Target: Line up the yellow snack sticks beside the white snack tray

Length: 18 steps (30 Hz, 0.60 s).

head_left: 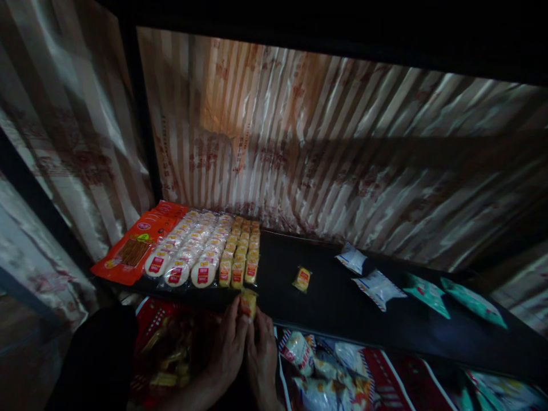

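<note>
Two hands pinching one wrapped snack [248,303]

Left [230,337] and right [260,347] fingertips close on it, before the black shelf [282,308].

Creased, striped sheeting [274,137] with reddish print spans the upper frame, behind a dark upright post [143,114] at upper left. Orange packets [139,237] overlap left of centre; two pale packets [380,286] and two green packets [428,294] lie toward the right.

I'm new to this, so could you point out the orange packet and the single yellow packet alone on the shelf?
Orange packet [108,265]: head view, its lower left part.
Single yellow packet [303,279]: head view, its middle.
</note>
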{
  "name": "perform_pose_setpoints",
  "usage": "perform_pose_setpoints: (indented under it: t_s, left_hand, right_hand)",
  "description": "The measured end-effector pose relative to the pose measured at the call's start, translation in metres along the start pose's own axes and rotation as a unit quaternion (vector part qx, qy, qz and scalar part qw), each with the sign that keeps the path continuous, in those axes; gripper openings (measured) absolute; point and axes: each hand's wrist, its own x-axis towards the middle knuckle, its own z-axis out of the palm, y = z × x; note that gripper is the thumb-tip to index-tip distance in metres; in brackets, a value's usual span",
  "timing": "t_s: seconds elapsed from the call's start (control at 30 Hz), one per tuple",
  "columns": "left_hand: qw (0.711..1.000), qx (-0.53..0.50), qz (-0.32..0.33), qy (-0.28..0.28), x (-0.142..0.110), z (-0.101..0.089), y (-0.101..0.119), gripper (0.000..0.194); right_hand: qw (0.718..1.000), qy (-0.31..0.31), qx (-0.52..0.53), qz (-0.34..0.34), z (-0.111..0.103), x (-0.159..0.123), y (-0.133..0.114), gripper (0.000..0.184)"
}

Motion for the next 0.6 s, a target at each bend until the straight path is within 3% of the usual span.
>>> perform_pose_setpoints:
  t_s: [0.23, 0.4, 0.6]
  left_hand:
    - [0.999, 0.0, 0.032, 0.005, 0.014, 0.013, 0.003, 0.044]
    - [0.998, 0.021, 0.057, -0.001, 0.024, 0.016, 0.01, 0.041]
    - [0.999, 0.03, 0.04, -0.006, 0.034, 0.022, 0.009, 0.041]
  right_hand:
    - [0.998, -0.011, 0.002, 0.058, -0.003, 0.027, 0.003, 0.053]
    - [0.999, -0.009, 0.0, 0.052, -0.003, 0.04, 0.004, 0.049]
    - [0.999, -0.004, -0.001, 0.033, 0.0, 0.054, 0.008, 0.046]
